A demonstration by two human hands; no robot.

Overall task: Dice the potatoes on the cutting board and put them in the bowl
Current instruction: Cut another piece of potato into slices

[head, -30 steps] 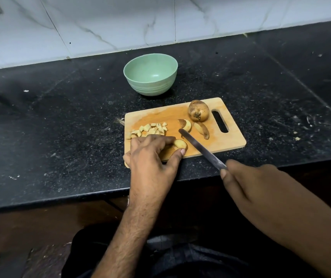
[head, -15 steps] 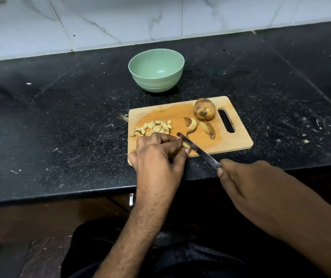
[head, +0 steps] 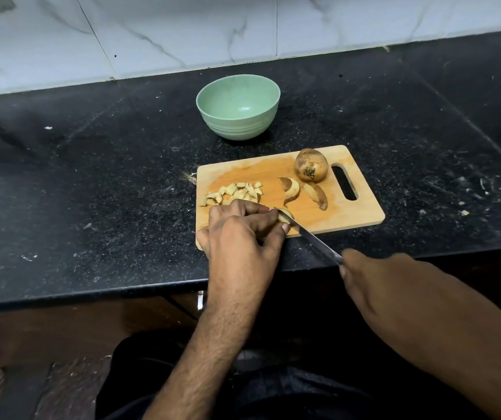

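No readable text, label or number anywhere.

Home kitchen, black stone counter (head: 91, 183), marble-look wall tiles (head: 182, 28), cutting board (head: 361, 213)

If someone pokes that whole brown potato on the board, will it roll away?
Probably a little. The whole brown potato looks round and uncut, with no flat face showing, so it may wobble or roll. It sits near the wooden cutting board's handle slot, so it might reach the edge.
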